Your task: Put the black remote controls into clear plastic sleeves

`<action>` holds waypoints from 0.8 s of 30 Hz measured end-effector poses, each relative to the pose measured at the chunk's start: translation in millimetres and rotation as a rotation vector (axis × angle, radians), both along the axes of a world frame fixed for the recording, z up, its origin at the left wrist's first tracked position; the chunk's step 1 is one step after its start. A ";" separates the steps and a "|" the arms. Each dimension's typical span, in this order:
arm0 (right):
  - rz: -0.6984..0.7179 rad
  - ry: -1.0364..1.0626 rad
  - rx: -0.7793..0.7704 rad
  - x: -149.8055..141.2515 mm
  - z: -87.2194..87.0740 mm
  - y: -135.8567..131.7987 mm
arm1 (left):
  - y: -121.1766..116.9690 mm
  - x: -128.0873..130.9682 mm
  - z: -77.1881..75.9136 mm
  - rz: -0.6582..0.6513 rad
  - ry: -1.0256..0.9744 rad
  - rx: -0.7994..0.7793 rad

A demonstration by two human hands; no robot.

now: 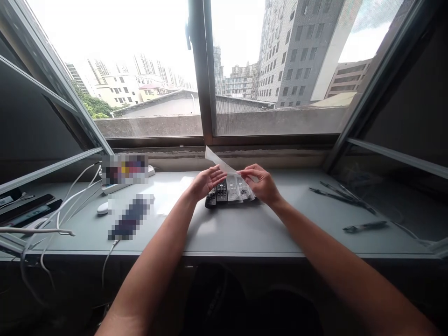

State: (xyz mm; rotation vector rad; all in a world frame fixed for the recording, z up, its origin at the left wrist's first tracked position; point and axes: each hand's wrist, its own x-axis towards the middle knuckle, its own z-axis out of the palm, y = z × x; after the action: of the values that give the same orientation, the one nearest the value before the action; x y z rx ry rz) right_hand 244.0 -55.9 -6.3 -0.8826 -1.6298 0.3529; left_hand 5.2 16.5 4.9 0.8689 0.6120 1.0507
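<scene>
Several black remote controls (221, 192) lie side by side on the desk (231, 233), the ones to the right under clear plastic wrapping (234, 189). Above them a thin translucent plastic bag (221, 161) is raised and slants up to the left. My right hand (258, 181) pinches its lower right end between thumb and fingers. My left hand (209, 181) is open with its fingers stretched out, just under the bag and beside the leftmost remote; whether it touches the plastic I cannot tell.
On the left are a power strip (128, 179), a white mouse (102, 208), a blurred-out phone-like object (129, 219) on a cable, and white cables (63, 205). To the right lie dark thin tools or pens (339, 196) and another pen-like item (364, 227). A window stands behind the desk.
</scene>
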 end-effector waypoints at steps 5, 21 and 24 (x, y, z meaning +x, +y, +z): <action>-0.008 -0.219 0.199 -3.8 -2.1 -2.6 | -8.6 -3.5 2.4 -0.223 0.090 0.108; -0.133 -0.216 0.082 -3.2 0.4 -5.3 | 8.5 -10.7 -4.5 0.032 0.110 0.019; -0.199 -0.107 0.046 -0.3 2.2 -3.8 | 12.8 -13.3 -6.2 0.139 0.095 0.025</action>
State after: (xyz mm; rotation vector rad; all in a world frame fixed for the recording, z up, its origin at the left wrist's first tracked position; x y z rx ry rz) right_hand 243.7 -59.7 -4.1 -1.0329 -1.6243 0.1309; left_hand -8.1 29.2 -1.3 0.9117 0.7490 1.1490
